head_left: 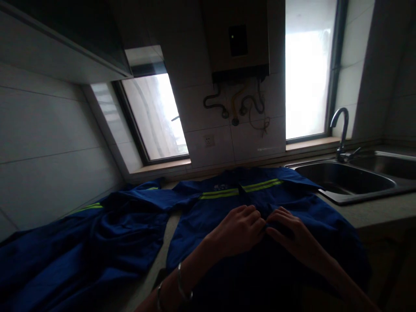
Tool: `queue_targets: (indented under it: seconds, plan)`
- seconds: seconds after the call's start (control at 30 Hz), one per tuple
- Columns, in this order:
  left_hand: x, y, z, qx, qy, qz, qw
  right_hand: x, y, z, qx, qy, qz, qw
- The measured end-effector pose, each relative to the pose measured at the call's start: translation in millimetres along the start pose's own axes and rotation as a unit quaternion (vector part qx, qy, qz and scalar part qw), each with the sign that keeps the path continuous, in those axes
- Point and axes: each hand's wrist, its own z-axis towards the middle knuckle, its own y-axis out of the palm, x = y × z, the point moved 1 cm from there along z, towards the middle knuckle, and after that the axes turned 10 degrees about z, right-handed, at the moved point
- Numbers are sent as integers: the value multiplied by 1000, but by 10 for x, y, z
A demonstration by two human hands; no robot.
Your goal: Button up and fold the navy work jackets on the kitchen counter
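A dark blue work jacket (201, 221) with yellow-green stripes across its chest lies spread over the counter, its lower part hanging over the front edge. My left hand (242, 227), with a bangle at the wrist, is closed on the jacket's front near the middle opening. Right beside it, my right hand (289, 232) pinches the same front edge, fingertips almost meeting the left ones. Whatever small part lies between the fingers is hidden. To the left, another blue garment (126, 242) with similar stripes lies crumpled.
A steel sink (351, 177) with a curved tap (341, 134) is set into the counter (373, 210) at right. A water heater (238, 39) with pipes hangs on the tiled wall between two windows. A cabinet (65, 43) overhangs the upper left.
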Motion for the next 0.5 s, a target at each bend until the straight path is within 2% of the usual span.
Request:
queue_targets:
  seconds: [0.13,0.27,0.37,0.5]
  plan:
    - [34,-10,-10,9,4,33,999,24,70,13,7,5,11,1000]
    - [17,2,-3,3,-21,0,1000,12,72,20,14,-22,9,1000]
    - [-31,8,6,-10,-49,-103,993,13,72,13,30,-59,-7,998]
    - [-88,-10,3,-20,-52,-279,959,7,62,2,25,-92,-25,995]
